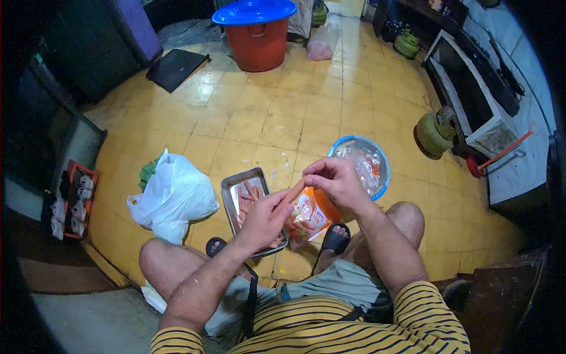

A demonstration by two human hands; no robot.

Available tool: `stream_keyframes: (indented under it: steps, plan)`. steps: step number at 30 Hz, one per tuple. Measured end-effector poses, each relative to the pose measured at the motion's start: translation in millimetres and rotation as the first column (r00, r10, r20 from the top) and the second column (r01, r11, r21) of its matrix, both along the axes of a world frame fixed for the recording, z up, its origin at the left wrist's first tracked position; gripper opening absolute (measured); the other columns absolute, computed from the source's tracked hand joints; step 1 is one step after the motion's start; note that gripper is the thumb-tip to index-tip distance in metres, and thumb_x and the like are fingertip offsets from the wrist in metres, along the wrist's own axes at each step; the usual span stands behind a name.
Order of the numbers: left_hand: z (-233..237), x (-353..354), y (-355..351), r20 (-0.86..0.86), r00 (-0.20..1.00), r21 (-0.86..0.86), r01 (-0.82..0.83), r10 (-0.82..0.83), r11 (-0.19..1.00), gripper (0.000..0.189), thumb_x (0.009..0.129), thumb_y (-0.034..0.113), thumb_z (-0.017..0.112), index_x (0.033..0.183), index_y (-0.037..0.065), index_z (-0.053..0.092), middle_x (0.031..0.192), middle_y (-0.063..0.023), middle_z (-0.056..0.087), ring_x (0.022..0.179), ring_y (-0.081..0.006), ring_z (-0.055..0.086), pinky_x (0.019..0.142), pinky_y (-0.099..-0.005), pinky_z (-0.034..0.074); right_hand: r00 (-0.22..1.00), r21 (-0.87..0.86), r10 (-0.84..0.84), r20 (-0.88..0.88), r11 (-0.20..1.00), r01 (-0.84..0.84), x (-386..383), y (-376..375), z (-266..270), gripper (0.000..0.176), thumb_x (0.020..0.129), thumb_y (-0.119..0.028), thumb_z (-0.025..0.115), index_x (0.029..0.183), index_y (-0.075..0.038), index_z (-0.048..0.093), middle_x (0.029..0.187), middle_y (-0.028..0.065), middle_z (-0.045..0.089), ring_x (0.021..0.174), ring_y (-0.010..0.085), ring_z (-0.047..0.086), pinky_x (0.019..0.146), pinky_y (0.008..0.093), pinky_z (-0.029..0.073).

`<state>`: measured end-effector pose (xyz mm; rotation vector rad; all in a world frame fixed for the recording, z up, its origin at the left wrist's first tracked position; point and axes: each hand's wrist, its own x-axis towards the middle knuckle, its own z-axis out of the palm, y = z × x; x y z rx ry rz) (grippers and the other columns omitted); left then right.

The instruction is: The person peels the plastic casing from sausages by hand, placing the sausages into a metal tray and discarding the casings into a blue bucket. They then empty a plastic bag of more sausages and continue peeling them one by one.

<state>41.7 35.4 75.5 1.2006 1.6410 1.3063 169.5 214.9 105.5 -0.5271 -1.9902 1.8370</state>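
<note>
A long reddish-brown sausage (290, 199) slants up to the right between my hands. My left hand (263, 220) is closed around its lower part. At the upper end, the fingertips of my right hand (340, 185) pinch together on its tip. Beneath my left hand is a rectangular metal tray (226, 197) with several sausages (252, 191) in it, partly covered by the hand and forearm. An orange and clear printed sausage packet (314, 213) lies on the floor between the tray and my right foot, partly hidden by my right hand.
A blue-rimmed basin (387, 171) holding crumpled plastic wrappers stands at the right. To the left sits a white plastic bag (177, 197) with green leaves behind it. Farther off are a red tub (257, 47) with a blue lid, a green gas cylinder (435, 134) and a shoe rack (81, 200).
</note>
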Motion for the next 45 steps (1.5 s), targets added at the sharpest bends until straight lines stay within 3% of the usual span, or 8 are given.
stream_keyframes:
  steps: [4, 6, 12, 16, 20, 24, 30, 45]
  plan:
    - [5.7, 0.8, -1.9, -0.014, 1.000, 0.036, -0.018, 0.018, 0.999, 0.035, 0.098, 0.018, 0.054, 0.128, 0.001, 0.052, 0.074, 0.0026, 0.055, 0.057, -0.0028, 0.048, 0.049, -0.0201, 0.040, 0.994, -0.147, -0.055, -0.097, 0.988, 0.041, -1.7, -5.3, -5.4, 0.013, 0.081, -0.004, 0.073, 0.090, 0.001, 0.066, 0.087, 0.0071, 0.069, 0.079, 0.0120, 0.065, 0.072, 0.0260, 0.054]
    - [14.1, -0.2, -3.5, -0.043, 0.998, -0.038, 0.043, -0.045, 0.998, 0.042, 0.094, 0.014, 0.055, 0.133, -0.002, 0.048, 0.116, -0.0165, 0.064, 0.105, -0.0211, 0.062, 0.089, -0.0325, 0.048, 0.983, -0.163, -0.060, -0.172, 0.986, 0.032, -1.6, -6.2, -5.6, 0.010, 0.082, -0.004, 0.072, 0.087, 0.001, 0.064, 0.084, 0.0062, 0.068, 0.078, 0.0110, 0.064, 0.070, 0.0254, 0.054]
    - [21.2, -5.8, -7.6, -0.275, 0.960, 0.036, -0.036, 0.044, 0.999, 0.028, 0.094, 0.012, 0.052, 0.120, 0.000, 0.056, 0.110, -0.0168, 0.064, 0.101, -0.0302, 0.063, 0.087, -0.0372, 0.048, 0.993, 0.078, 0.068, -0.094, 0.995, -0.061, 6.4, 1.2, -3.2, 0.012, 0.084, -0.003, 0.069, 0.084, -0.002, 0.058, 0.075, -0.0005, 0.059, 0.066, 0.0083, 0.057, 0.059, 0.0243, 0.049]
    - [11.7, -15.6, -4.0, -0.527, 0.846, 0.147, -0.005, 0.082, 0.989, 0.022, 0.094, 0.010, 0.053, 0.113, 0.001, 0.057, 0.105, -0.0164, 0.062, 0.099, -0.0331, 0.061, 0.086, -0.0386, 0.047, 0.956, -0.206, 0.288, -0.056, 0.934, -0.293, 9.9, -1.8, 0.0, 0.018, 0.089, -0.015, 0.068, 0.089, -0.006, 0.053, 0.079, 0.0004, 0.059, 0.070, 0.0099, 0.057, 0.061, 0.0250, 0.049]
    - [5.6, -12.0, 0.9, -0.257, 0.966, 0.167, 0.041, 0.003, 0.985, 0.023, 0.094, 0.009, 0.051, 0.115, 0.001, 0.057, 0.104, -0.0142, 0.062, 0.097, -0.0283, 0.060, 0.086, -0.0365, 0.046, 0.888, -0.701, 0.236, -0.394, 0.548, -0.457, 7.8, -12.8, 5.6, 0.023, 0.089, -0.023, 0.068, 0.092, -0.007, 0.051, 0.086, 0.0033, 0.059, 0.072, 0.0116, 0.059, 0.060, 0.0273, 0.049]
    - [-4.2, -10.3, -1.2, 0.093, 0.996, 0.119, -0.022, 0.011, 0.993, 0.023, 0.096, 0.007, 0.047, 0.116, -0.001, 0.056, 0.102, -0.0097, 0.062, 0.096, -0.0178, 0.059, 0.086, -0.0316, 0.046, 0.875, -0.704, 0.174, -0.452, 0.532, -0.470, 4.1, -13.6, 3.0, 0.019, 0.092, -0.019, 0.064, 0.101, -0.006, 0.053, 0.089, 0.0038, 0.059, 0.078, 0.0113, 0.058, 0.061, 0.0263, 0.049]
    - [-8.8, -17.5, -4.4, 0.106, 0.988, 0.091, 0.099, -0.108, 0.991, 0.027, 0.101, 0.013, 0.042, 0.123, 0.000, 0.051, 0.111, -0.0061, 0.059, 0.100, -0.0127, 0.057, 0.089, -0.0286, 0.047, 0.929, -0.223, 0.192, -0.316, 0.937, -0.269, 1.7, -12.4, 0.6, 0.019, 0.087, -0.008, 0.068, 0.102, -0.002, 0.057, 0.093, 0.0036, 0.059, 0.085, 0.0111, 0.059, 0.071, 0.0268, 0.052]
    - [7.6, -4.2, 0.2, -0.201, 0.974, 0.324, -0.032, 0.101, 0.946, 0.012, 0.089, 0.006, 0.063, 0.098, 0.000, 0.058, 0.093, -0.0086, 0.056, 0.087, -0.0154, 0.060, 0.077, -0.0286, 0.052, 0.961, 0.412, 0.264, -0.079, 0.887, -0.209, -1.5, -28.3, 3.1, 0.015, 0.078, -0.008, 0.071, 0.083, -0.003, 0.057, 0.079, 0.0092, 0.056, 0.077, 0.0234, 0.057, 0.064, 0.0334, 0.045]
